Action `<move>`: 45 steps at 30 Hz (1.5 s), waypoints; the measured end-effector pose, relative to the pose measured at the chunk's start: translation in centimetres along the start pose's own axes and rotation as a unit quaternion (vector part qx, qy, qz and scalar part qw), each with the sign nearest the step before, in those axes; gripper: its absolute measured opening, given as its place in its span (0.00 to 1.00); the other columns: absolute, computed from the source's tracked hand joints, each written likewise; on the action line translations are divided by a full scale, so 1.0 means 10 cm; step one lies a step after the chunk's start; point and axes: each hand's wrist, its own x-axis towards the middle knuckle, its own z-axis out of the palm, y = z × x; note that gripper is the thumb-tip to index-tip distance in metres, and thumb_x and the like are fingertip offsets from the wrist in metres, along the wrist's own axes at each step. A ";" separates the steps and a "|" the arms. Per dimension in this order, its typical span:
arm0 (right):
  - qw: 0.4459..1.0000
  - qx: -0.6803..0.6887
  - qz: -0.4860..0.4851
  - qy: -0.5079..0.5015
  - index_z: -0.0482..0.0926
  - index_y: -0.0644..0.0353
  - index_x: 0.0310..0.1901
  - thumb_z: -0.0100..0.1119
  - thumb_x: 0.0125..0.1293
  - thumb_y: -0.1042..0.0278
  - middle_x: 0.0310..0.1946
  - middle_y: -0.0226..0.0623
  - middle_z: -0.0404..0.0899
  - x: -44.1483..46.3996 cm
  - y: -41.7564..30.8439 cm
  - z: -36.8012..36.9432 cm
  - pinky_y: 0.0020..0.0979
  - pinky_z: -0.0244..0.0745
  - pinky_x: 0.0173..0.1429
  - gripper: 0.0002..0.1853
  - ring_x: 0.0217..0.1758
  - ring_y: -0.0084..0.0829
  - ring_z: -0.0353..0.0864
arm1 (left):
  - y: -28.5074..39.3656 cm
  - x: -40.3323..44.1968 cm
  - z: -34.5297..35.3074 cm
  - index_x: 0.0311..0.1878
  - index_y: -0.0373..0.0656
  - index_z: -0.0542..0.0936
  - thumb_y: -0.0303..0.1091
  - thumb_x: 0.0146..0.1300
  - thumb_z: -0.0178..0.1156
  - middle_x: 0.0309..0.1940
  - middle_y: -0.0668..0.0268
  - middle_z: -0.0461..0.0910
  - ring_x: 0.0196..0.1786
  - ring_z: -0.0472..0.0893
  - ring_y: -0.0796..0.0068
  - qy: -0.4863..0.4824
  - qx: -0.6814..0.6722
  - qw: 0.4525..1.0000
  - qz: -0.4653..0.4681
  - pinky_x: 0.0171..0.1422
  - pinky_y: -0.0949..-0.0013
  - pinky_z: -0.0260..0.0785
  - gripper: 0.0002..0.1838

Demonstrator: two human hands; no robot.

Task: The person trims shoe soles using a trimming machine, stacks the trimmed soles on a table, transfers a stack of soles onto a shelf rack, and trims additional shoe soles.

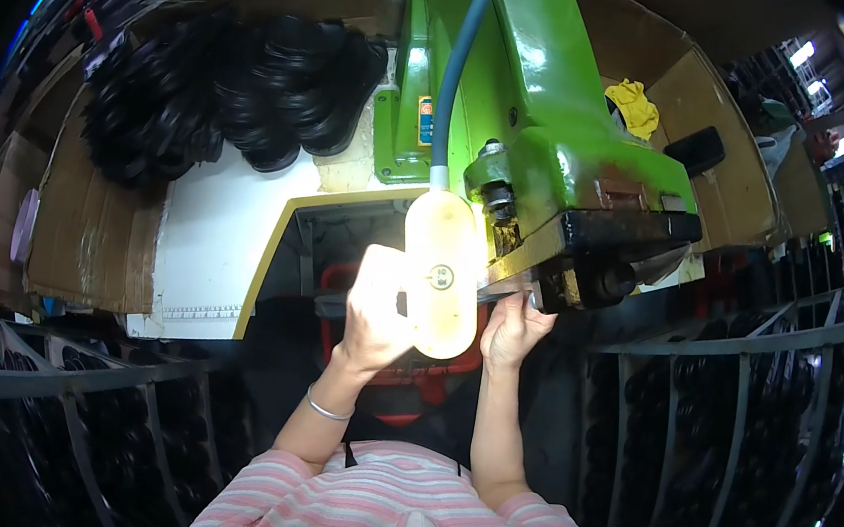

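A green machine (556,105) stands in front of me, its dark working head (598,264) at the lower right. A bright oval lamp (438,310) on a blue-grey flexible neck hangs between my hands and hides part of the work. My left hand (376,305) is left of the lamp, fingers curled, their tips lost behind the lamp and its glare. Just below the machine's head, my right hand (514,332) has thumb and fingers pinched together at its lower edge. What lies between those fingers is too small to make out.
Black curved pieces (297,87) are piled on the white table (214,235) at the left. Cardboard walls (94,225) surround the work area. A yellow cloth (634,108) and a black object (695,150) lie at the right. Metal racks (736,351) flank both sides.
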 end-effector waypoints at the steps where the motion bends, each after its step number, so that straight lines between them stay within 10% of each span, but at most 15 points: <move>1: 1.000 -0.014 -0.005 -0.004 0.68 0.59 0.57 0.60 0.58 0.90 0.53 0.37 0.76 -0.02 0.00 0.00 0.31 0.76 0.59 0.26 0.54 0.29 0.78 | 0.04 -0.02 -0.07 0.33 0.37 0.75 0.20 0.41 0.66 0.33 0.57 0.74 0.34 0.75 0.62 -0.024 0.014 0.999 -0.034 0.37 0.64 0.71 0.14; 12: 0.979 -0.133 -0.084 -0.130 0.71 0.68 0.55 0.67 0.56 0.86 0.51 0.48 0.77 -0.15 0.00 -0.01 0.34 0.77 0.55 0.24 0.48 0.35 0.81 | -0.37 -0.44 0.04 0.43 0.36 0.70 0.12 0.37 0.68 0.42 0.62 0.67 0.35 0.73 0.76 0.087 -0.361 0.896 -0.245 0.38 0.74 0.72 0.27; 14: 0.954 -0.217 -0.144 -0.148 0.72 0.69 0.53 0.68 0.56 0.85 0.50 0.48 0.78 -0.15 -0.06 0.00 0.35 0.77 0.56 0.22 0.49 0.34 0.80 | -0.29 -0.33 0.03 0.40 0.33 0.76 0.19 0.42 0.67 0.38 0.56 0.76 0.38 0.78 0.68 -0.014 -0.066 0.996 -0.053 0.43 0.69 0.73 0.18; 18: 0.935 -0.262 -0.181 -0.154 0.73 0.69 0.53 0.69 0.55 0.82 0.51 0.47 0.78 -0.15 -0.03 -0.01 0.35 0.77 0.56 0.23 0.50 0.34 0.80 | -0.34 -0.38 0.40 0.42 0.30 0.79 0.25 0.45 0.68 0.37 0.54 0.81 0.37 0.81 0.64 -0.025 -0.102 0.992 -0.062 0.43 0.68 0.74 0.19; 25: 0.988 -0.082 0.121 -0.053 0.75 0.64 0.52 0.71 0.56 0.79 0.47 0.32 0.80 -0.14 0.41 -0.34 0.26 0.71 0.57 0.22 0.49 0.23 0.78 | -0.21 -0.59 0.67 0.49 0.39 0.76 0.19 0.58 0.65 0.42 0.68 0.78 0.47 0.78 0.76 0.095 -0.329 0.909 -0.238 0.52 0.72 0.71 0.16; 31: 0.911 0.144 0.384 -0.031 0.58 0.49 0.68 0.66 0.62 0.66 0.62 0.34 0.67 -0.08 0.63 -1.07 0.53 0.67 0.65 0.35 0.68 0.39 0.63 | -0.06 -0.55 0.74 0.46 0.37 0.76 0.19 0.57 0.67 0.40 0.68 0.78 0.44 0.78 0.78 0.139 -0.432 0.838 -0.304 0.55 0.72 0.71 0.15; 38: 0.982 -0.151 0.104 0.046 0.62 0.53 0.63 0.66 0.58 0.82 0.54 0.36 0.71 0.32 -0.08 -1.11 0.38 0.78 0.53 0.33 0.53 0.33 0.75 | -0.21 -0.54 0.83 0.46 0.35 0.76 0.17 0.53 0.69 0.39 0.68 0.78 0.42 0.79 0.77 0.028 -0.130 0.968 -0.213 0.53 0.72 0.74 0.18; 42: 0.958 -0.282 -0.031 0.041 0.65 0.57 0.62 0.71 0.54 0.81 0.49 0.34 0.73 0.47 -0.51 -0.97 0.28 0.72 0.57 0.34 0.51 0.29 0.74 | 0.04 -0.32 0.61 0.48 0.35 0.77 0.17 0.51 0.70 0.43 0.64 0.80 0.45 0.80 0.75 0.090 -0.484 0.834 -0.250 0.52 0.71 0.74 0.20; 45: 0.948 -0.309 -0.076 0.006 0.65 0.58 0.63 0.73 0.53 0.80 0.47 0.35 0.73 0.53 -0.65 -0.84 0.28 0.74 0.54 0.36 0.49 0.29 0.76 | -0.04 -0.27 0.34 0.48 0.30 0.78 0.16 0.51 0.66 0.47 0.54 0.79 0.44 0.82 0.71 -0.007 -0.240 0.959 -0.148 0.52 0.66 0.77 0.18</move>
